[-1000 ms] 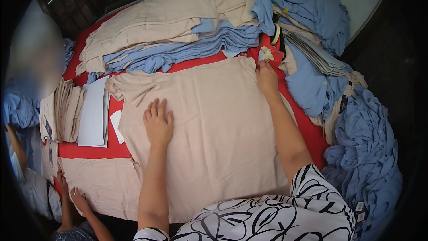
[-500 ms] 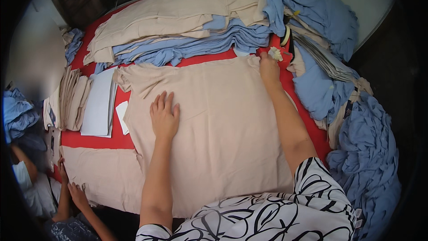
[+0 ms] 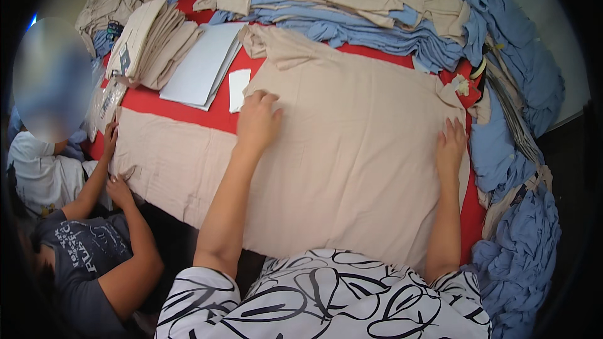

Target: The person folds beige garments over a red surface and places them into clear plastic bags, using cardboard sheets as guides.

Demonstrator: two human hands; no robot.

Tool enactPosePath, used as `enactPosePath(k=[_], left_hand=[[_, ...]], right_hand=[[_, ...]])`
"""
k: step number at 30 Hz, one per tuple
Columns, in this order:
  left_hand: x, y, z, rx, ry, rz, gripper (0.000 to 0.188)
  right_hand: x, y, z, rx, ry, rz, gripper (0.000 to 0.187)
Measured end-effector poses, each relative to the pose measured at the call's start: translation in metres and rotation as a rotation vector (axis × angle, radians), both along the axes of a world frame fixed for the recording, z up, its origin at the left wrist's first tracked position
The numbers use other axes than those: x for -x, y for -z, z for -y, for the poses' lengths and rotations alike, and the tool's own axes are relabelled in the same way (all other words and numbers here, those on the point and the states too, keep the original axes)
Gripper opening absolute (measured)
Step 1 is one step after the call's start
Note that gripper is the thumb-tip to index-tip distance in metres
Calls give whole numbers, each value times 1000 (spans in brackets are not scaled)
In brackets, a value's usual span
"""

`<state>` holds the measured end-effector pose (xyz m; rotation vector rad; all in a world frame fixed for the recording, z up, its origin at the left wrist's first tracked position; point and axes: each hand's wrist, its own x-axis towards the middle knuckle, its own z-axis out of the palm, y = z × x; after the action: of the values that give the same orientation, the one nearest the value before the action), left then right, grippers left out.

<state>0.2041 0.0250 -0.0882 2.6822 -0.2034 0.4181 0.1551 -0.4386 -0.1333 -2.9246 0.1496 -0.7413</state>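
A beige short-sleeved shirt [image 3: 352,144] lies spread on the red table, its shoulders toward the far side and its hem close to my body. My left hand [image 3: 259,122] rests on the shirt's left edge, fingers slightly bent and apart, beside a small white card [image 3: 239,85]. Along the right side of the shirt my right hand [image 3: 450,147] lies flat, fingers stretched toward the far shoulder. Neither hand visibly holds anything.
Stiff white sheets [image 3: 204,66] and folded beige shirts [image 3: 154,41] stand at the left on the red table [image 3: 169,112]. Blue garments [image 3: 377,37] are layered beyond; more blue garments [image 3: 518,257] heap at right. A co-worker's hands [image 3: 119,189] touch another beige garment [image 3: 169,160].
The view has shifted. My right hand has come back from the far shoulder onto the right side of the shirt. My left hand has moved to the shirt's left edge.
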Motion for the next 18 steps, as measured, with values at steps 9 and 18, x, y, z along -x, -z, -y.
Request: enactPosePath(k=[9, 18], left_hand=[[238, -13, -72, -120, -233, -487, 28], [244, -14, -61, 1196, -220, -677, 27]], right_hand=[[286, 4, -34, -74, 692, -306, 49], [312, -17, 24, -669, 706, -197, 35]])
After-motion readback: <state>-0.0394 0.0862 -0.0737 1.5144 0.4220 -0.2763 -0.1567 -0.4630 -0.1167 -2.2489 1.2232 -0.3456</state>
